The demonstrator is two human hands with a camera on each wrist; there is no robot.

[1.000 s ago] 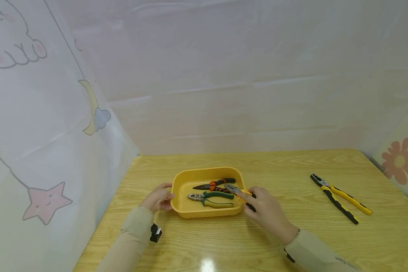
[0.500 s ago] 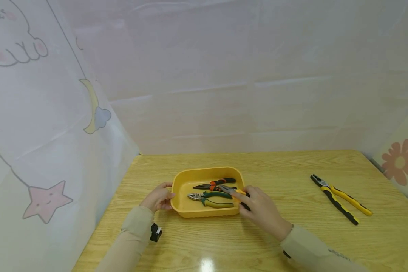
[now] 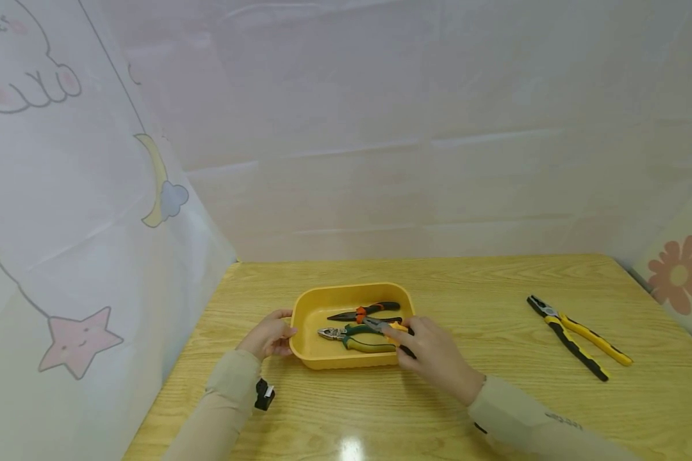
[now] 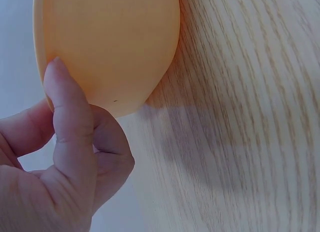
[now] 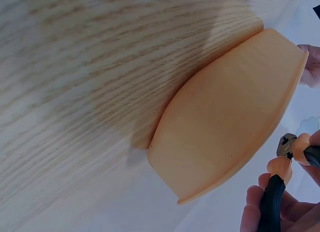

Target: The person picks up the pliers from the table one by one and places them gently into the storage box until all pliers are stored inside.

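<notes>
My left hand pinches the left end of a yellow plastic tray, thumb and fingers on either side of its rim in the left wrist view. Over the tray's right end, my right hand holds pliers with orange-and-black handles; their grey jaws point left. In the right wrist view these pliers are above the rim, handles spread. Inside the tray lie combination pliers with green handles and long-nose pliers with black-and-red handles, the latter partly covered by the held pair.
Large yellow-and-black pliers lie with handles apart on the wooden table at the right. A pale printed cloth hangs behind the table and along its left side. A small black device is by the left wrist.
My right hand has moved left and slightly down, bringing the held pliers further over the tray and lower among the others. The left hand and tray have stayed put.
</notes>
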